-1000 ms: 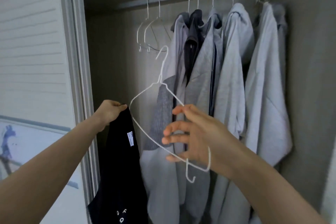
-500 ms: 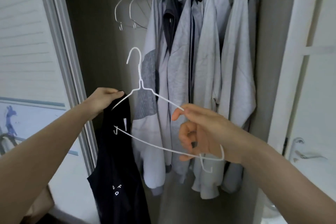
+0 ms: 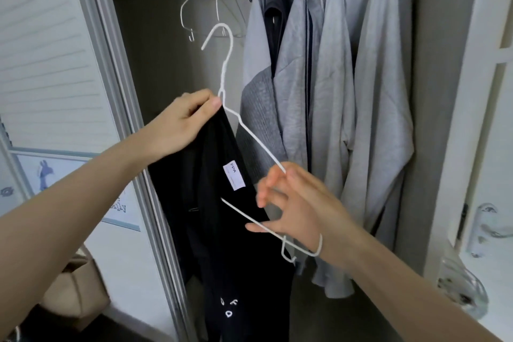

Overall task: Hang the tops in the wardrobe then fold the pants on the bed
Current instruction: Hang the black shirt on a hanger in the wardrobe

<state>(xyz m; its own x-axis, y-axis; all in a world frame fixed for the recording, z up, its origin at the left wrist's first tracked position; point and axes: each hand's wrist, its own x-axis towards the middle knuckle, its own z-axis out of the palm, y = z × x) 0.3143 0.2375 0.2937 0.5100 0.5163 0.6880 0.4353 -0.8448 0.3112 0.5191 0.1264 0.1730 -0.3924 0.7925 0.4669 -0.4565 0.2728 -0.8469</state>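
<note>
A black top (image 3: pixel 222 230) with a white label and small white letters hangs in front of the open wardrobe. My left hand (image 3: pixel 180 122) pinches its upper edge, right beside the neck of a white wire hanger (image 3: pixel 249 133). My right hand (image 3: pixel 291 208) grips the hanger's right arm and lower bar. The hanger's left end is hidden inside the top, and its hook points up and left. Several grey and dark tops (image 3: pixel 333 91) hang in the wardrobe behind.
Two bare white hangers (image 3: pixel 200 5) hang at the left of the wardrobe. A sliding door frame (image 3: pixel 122 119) stands at the left and a white door with a handle (image 3: pixel 488 219) at the right. A beige bag (image 3: pixel 75 291) sits low on the left.
The hanger's left end has gone into the black top, and my left hand has closed in on the hanger's neck. The view has tilted down, so the rail is out of sight.
</note>
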